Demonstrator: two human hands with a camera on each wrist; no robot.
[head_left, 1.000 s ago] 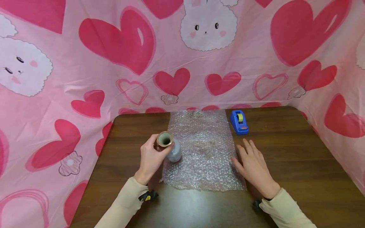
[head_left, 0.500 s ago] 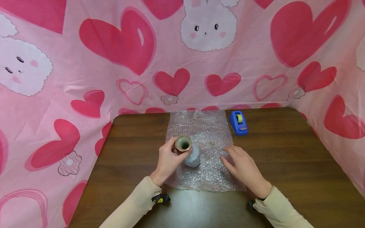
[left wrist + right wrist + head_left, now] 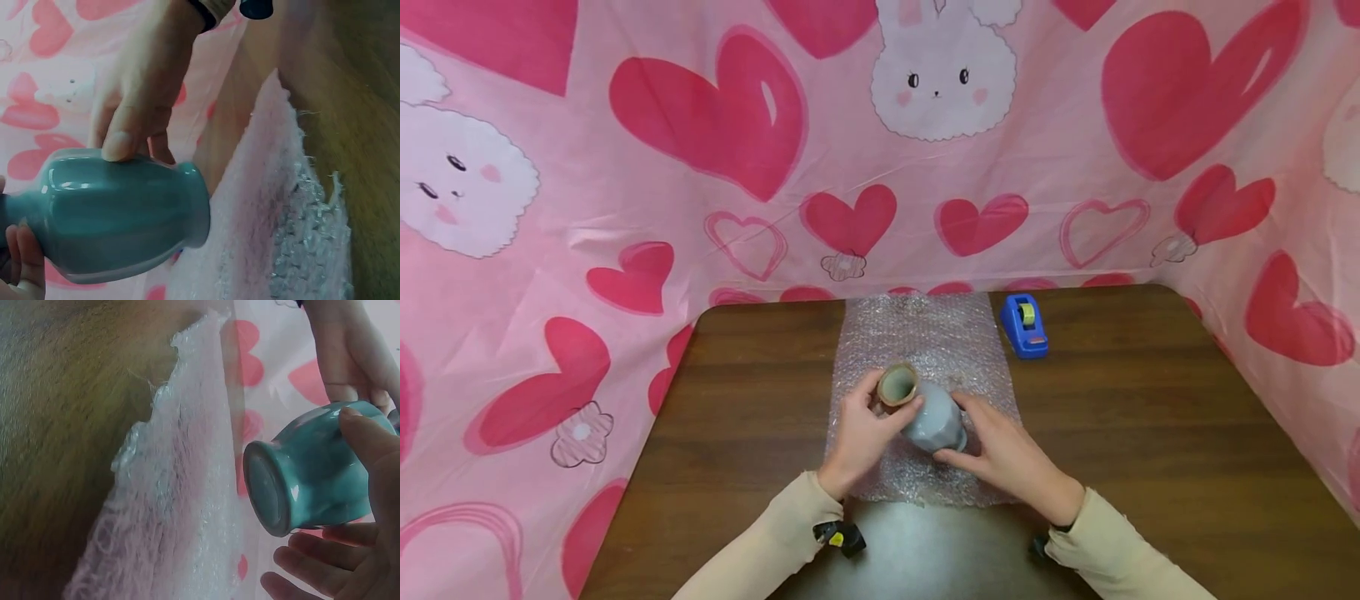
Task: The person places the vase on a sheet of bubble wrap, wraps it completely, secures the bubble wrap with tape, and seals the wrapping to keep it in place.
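Note:
A pale blue-green glazed vase (image 3: pixel 936 421) with a brown-rimmed mouth is held tilted above a sheet of bubble wrap (image 3: pixel 917 333). My left hand (image 3: pixel 863 429) grips the neck, just below the rim. From the other side my right hand (image 3: pixel 1011 450) holds the body near the base, thumb and fingers on opposite sides. In the right wrist view the vase (image 3: pixel 322 472) shows its round foot, with the thumb on top and the fingers spread underneath. The left wrist view has the vase (image 3: pixel 119 215) lying sideways over the wrap's ragged edge.
A blue tape dispenser (image 3: pixel 1024 329) with yellow tape stands right of the wrap's far end. The brown wooden table (image 3: pixel 1142 400) reaches back to a pink heart-patterned cloth (image 3: pixel 1045 167) that hangs behind and at both sides.
My left hand has carried the vase rightward over the bubble wrap and tilted it further. My right hand has come in leftward from the wrap's right edge and taken hold of the body.

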